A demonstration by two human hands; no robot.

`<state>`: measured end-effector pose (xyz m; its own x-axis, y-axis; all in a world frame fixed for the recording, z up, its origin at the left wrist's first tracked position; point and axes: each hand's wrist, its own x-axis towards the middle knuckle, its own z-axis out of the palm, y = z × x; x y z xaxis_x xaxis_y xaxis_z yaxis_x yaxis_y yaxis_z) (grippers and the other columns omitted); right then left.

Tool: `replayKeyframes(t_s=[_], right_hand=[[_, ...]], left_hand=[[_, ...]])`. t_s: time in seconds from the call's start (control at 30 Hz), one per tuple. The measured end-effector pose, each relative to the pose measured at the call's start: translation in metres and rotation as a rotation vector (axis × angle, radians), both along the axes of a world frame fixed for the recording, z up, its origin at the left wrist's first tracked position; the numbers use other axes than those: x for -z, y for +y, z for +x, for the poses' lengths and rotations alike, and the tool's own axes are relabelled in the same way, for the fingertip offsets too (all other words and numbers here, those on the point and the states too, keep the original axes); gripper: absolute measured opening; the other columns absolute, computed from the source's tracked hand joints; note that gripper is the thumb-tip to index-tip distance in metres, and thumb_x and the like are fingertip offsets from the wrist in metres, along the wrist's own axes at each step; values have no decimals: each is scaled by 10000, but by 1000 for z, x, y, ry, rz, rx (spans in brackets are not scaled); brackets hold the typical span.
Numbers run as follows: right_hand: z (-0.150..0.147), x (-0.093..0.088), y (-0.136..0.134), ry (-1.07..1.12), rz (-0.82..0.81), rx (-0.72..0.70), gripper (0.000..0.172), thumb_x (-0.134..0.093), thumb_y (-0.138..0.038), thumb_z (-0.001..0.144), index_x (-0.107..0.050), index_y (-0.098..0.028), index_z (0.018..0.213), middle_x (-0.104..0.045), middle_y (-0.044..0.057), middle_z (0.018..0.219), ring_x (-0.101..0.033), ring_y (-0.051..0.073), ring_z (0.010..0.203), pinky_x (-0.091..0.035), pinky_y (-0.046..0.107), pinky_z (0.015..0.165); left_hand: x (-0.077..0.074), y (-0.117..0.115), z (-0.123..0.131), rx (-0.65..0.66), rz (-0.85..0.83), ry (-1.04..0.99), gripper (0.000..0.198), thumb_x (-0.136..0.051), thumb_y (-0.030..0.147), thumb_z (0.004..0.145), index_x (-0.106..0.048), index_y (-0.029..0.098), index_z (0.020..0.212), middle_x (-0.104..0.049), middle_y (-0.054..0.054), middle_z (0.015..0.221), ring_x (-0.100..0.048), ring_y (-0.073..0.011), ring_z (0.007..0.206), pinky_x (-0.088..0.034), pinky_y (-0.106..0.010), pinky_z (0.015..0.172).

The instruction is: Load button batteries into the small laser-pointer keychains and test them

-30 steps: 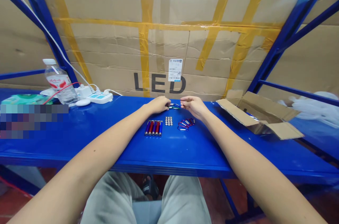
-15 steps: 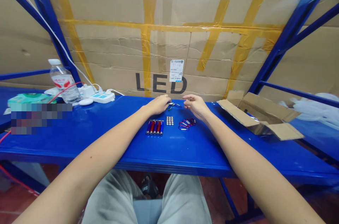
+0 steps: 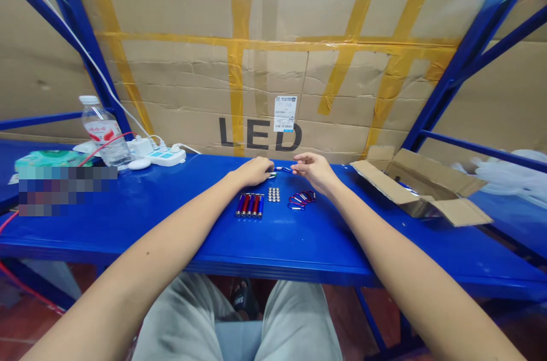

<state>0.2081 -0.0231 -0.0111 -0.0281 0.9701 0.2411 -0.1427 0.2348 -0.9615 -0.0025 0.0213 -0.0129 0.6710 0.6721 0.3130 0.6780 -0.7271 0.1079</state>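
Observation:
My left hand (image 3: 256, 171) rests at the back of the blue table, its fingers curled at a small green and silver piece (image 3: 272, 175). What exactly the fingers grip is too small to tell. Opposite it, my right hand (image 3: 313, 169) has its thumb and fingertips at the end of a small blue piece (image 3: 285, 169) lying between the hands. Nearer the front, several red, blue and purple tubes (image 3: 249, 205) lie side by side. Silver button cells (image 3: 274, 195) form a small grid to their right. Red and blue carabiners (image 3: 301, 199) overlap below my right hand.
An open cardboard box (image 3: 410, 187) stands on the right of the blue table (image 3: 299, 247). At the left are a water bottle (image 3: 105, 132), a white power strip (image 3: 167, 156) and a green packet (image 3: 51, 159). A large cardboard sheet (image 3: 192, 82) stands behind.
The green piece has separated from the blue one and lies closer to my left hand. My right hand has shifted slightly left, its fingertips now at the blue piece.

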Motion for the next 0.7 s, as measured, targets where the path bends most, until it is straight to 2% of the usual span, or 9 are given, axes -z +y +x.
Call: replayKeyframes(t_s=[0.1, 0.2, 0.27, 0.33, 0.47, 0.6, 0.7], right_hand=[[-2, 2, 1, -12, -39, 12, 292, -743, -9, 569, -603, -156, 779, -592, -8, 624, -621, 143, 590, -538, 330, 659], [-5, 4, 1, 8, -49, 2, 271, -735, 6, 585, -594, -155, 751, -625, 22, 634, -644, 165, 613, -548, 346, 684], [-7, 4, 0, 60, -40, -15, 254, -724, 9, 597, -597, -156, 743, -646, 37, 663, -658, 174, 646, -555, 355, 723], [-7, 3, -2, 128, -44, -29, 238, -712, 7, 611, -609, -155, 752, -658, 44, 700, -665, 175, 678, -555, 357, 761], [-4, -2, -5, 184, -140, -82, 230, -683, 5, 627, -636, -145, 795, -670, 59, 736, -651, 166, 712, -547, 330, 746], [0, -6, -8, 137, -199, -258, 119, -651, -46, 670, -654, -129, 755, -634, 47, 681, -592, 129, 671, -510, 266, 650], [4, -8, -9, 55, -202, -348, 48, -649, -89, 689, -643, -135, 701, -600, 25, 640, -532, 102, 606, -472, 236, 575]], left_hand=[[-1, -2, 2, 45, 9, -41, 141, -553, 191, 824, -665, 161, 904, -659, -95, 923, -586, -219, 887, -458, -338, 801], [-4, -8, 12, 163, 82, -250, 167, -549, 150, 821, -621, 163, 972, -625, -74, 960, -583, -184, 897, -469, -326, 826], [-7, -14, 20, 200, 78, -403, 197, -567, 135, 809, -582, 167, 1003, -605, -57, 953, -586, -151, 818, -486, -299, 762], [-9, -21, 27, 245, 102, -467, 199, -545, 108, 817, -556, 169, 1006, -591, -56, 961, -584, -141, 815, -488, -295, 758], [-13, -31, 28, 381, 182, -393, 221, -452, 69, 854, -530, 170, 1034, -578, -72, 985, -574, -158, 901, -481, -318, 821], [-19, -39, 29, 517, 202, -258, 244, -370, 140, 928, -541, 183, 1097, -600, -91, 1021, -565, -177, 973, -472, -334, 862], [-23, -51, 37, 562, 170, -178, 238, -380, 168, 932, -590, 198, 1042, -630, -83, 1040, -573, -183, 986, -457, -326, 875]])
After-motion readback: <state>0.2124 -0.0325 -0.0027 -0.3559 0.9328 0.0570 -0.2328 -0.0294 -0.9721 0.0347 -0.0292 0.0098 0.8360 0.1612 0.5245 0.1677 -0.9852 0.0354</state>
